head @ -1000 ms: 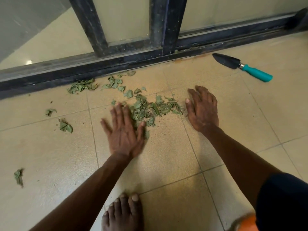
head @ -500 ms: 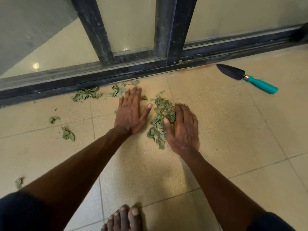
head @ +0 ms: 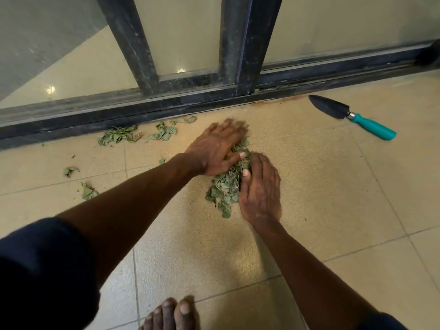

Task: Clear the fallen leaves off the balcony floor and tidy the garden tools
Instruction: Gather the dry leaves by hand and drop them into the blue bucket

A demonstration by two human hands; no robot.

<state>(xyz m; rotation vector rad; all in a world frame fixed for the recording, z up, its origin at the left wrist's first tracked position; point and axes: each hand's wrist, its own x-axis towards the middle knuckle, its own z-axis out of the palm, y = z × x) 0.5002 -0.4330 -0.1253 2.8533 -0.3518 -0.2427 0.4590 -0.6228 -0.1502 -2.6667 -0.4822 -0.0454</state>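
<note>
At centre frame a pile of leaves (head: 226, 186) lies on the tiled floor (head: 321, 186), pressed between both hands. The left hand (head: 215, 148) is laid flat and spread over the upper part of the pile, fingers extended toward the door track (head: 142, 110). The right hand (head: 260, 186) is cupped against the pile's right side, fingers curled in on the leaves; nothing has been lifted yet, so far as can be seen.

The step in hand is judged to be the gathering of the pile for lifting. It would be done best if the hands were kept low to the tiles, closed from both sides at once, and slid under the lower edge, where loose leaves trail out.

Further scattered leaves (head: 119, 136) remain at upper left along the track, with single leaves (head: 88, 191) at left. A trowel (head: 352, 115) with a teal handle lies untouched at upper right, well apart from the hands. A bare foot (head: 171, 315) shows at the bottom edge.

No brand, label or writing can be read on any item.
</note>
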